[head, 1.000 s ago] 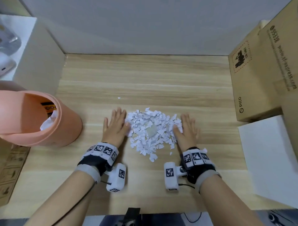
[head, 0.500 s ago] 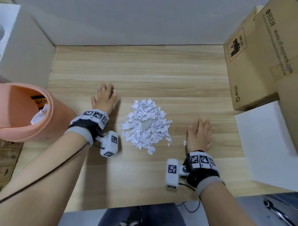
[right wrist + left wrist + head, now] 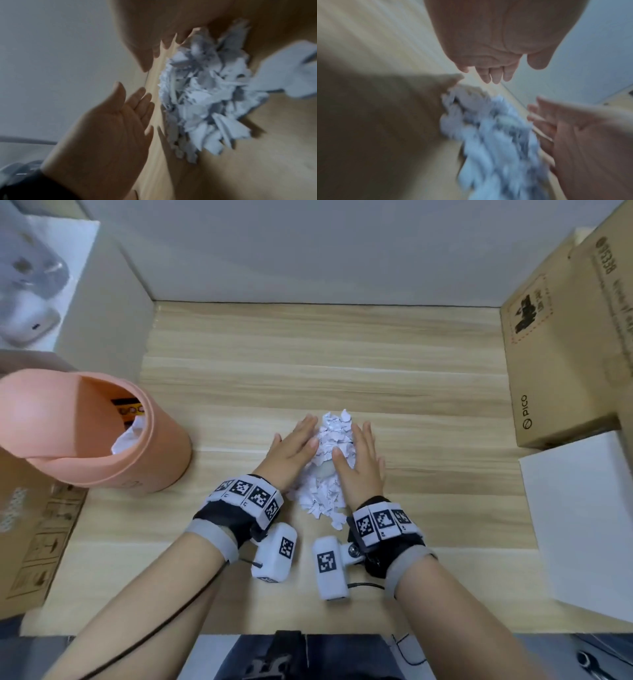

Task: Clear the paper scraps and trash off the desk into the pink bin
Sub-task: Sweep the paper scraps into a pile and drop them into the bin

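Note:
A heap of white paper scraps lies mid-desk, squeezed into a narrow ridge. My left hand presses its left side with straight fingers, and my right hand presses its right side the same way. In the left wrist view, the left hand hovers over blurred scraps, with the right hand opposite. In the right wrist view, the scraps sit between the right hand and the flat left palm. The pink bin stands at the left, holding crumpled paper.
Cardboard boxes stack along the right edge, with a white box in front of them. A pale box stands behind the bin at the back left. Bare wooden desk stretches behind the heap.
Both hands were spread away from the heap half a second ago. They have swept inward and now press the scraps together, so the heap is narrower and taller.

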Demonstrator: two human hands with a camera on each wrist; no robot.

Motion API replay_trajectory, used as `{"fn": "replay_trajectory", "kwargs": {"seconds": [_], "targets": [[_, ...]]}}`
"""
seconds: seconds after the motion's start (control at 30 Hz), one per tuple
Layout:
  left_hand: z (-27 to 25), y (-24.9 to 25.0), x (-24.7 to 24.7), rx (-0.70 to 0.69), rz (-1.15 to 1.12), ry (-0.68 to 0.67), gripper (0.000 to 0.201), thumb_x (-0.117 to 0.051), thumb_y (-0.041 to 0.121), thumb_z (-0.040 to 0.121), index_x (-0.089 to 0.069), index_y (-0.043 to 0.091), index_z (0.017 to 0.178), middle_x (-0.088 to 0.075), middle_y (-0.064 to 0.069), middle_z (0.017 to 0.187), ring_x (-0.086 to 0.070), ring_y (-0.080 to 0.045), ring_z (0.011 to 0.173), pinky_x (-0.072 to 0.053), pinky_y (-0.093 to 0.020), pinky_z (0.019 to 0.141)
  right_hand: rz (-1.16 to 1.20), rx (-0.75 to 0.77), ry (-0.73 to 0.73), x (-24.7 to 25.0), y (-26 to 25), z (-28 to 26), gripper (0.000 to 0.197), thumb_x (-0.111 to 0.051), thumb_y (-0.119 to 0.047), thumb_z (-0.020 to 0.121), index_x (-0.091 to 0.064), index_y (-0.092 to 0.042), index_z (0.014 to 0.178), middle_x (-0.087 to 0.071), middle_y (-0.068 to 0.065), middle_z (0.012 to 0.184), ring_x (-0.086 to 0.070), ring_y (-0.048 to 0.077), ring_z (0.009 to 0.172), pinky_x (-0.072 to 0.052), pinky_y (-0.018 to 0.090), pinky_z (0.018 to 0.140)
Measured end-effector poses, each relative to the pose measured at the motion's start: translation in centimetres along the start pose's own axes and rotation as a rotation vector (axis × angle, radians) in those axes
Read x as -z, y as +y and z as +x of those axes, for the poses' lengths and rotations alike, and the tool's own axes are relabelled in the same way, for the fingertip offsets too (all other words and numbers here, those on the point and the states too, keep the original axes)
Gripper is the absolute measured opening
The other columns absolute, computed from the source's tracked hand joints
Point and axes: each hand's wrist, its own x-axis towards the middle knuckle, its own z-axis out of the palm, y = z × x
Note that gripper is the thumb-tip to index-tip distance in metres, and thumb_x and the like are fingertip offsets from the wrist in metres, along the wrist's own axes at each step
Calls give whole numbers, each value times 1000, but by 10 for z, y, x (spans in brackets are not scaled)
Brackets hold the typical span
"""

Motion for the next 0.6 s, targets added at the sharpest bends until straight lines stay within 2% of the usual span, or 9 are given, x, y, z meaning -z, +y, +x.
{"fn": "replay_trajectory", "kwargs": {"seconds": [0.1,0.17,0.27,0.33,0.4,0.43,0.5,0.57,0.6], "targets": [[-8,23,32,-49,-94,173,64,-35,47,86,-24,25,144,-22,4,155,-18,-5,141,-4,-31,118,-68,-30,39,12,-23,3,55,-52,-35,86,-28,-37,136,-14,-18,153,-3,5,142,5,44,113],[-18,42,58,-127,-195,324,60,-44,35,89,-25,20,144,-33,1,150,-29,-11,138,-20,-28,114,-51,26,26,16,-46,6,51,-55,-30,84,-37,-33,131,-24,-14,150,-12,8,141,0,44,114],[-47,64,99,-289,-253,614,55,-46,25,86,-30,23,139,-46,3,136,-42,-6,128,-31,-30,111,19,202,-78,9,-84,8,36,-58,-19,82,-53,-24,117,-46,-3,138,-35,15,132,-18,45,113],[-71,69,125,-328,-142,860,48,-48,18,87,-40,18,134,-49,3,132,-46,-7,123,-32,-27,110,33,345,-156,-3,-108,7,29,-58,-13,82,-59,-20,110,-53,1,130,-43,18,125,-28,45,109],[-94,61,150,-206,40,1125,43,-51,16,84,-49,17,127,-52,4,128,-49,-17,118,-34,-27,104,-3,460,-220,-17,-129,4,27,-58,-13,82,-60,-19,108,-56,3,126,-46,19,123,-31,47,107],[-103,54,160,-128,96,1205,43,-51,16,81,-52,18,123,-54,2,126,-49,-22,117,-35,-29,102,-17,502,-255,-24,-136,3,27,-58,-13,82,-61,-19,108,-57,3,126,-46,19,123,-32,48,106],[-115,38,175,-5,97,1217,44,-53,15,77,-54,19,121,-57,-4,124,-49,-24,116,-36,-32,101,-34,579,-339,-37,-149,-4,29,-58,-16,81,-60,-22,109,-56,2,127,-45,19,124,-31,50,106],[-123,24,180,114,26,1151,45,-58,15,79,-52,18,124,-57,-5,127,-49,-23,117,-34,-24,94,-89,678,-430,-46,-160,-12,32,-57,-19,81,-58,-25,112,-53,-2,132,-42,17,127,-25,49,109],[-126,19,180,151,-5,1125,45,-60,16,80,-51,18,125,-56,-4,128,-49,-20,117,-32,-21,91,-139,742,-468,-49,-165,-17,34,-57,-20,82,-56,-26,116,-51,-4,134,-40,16,129,-19,44,110]]}}
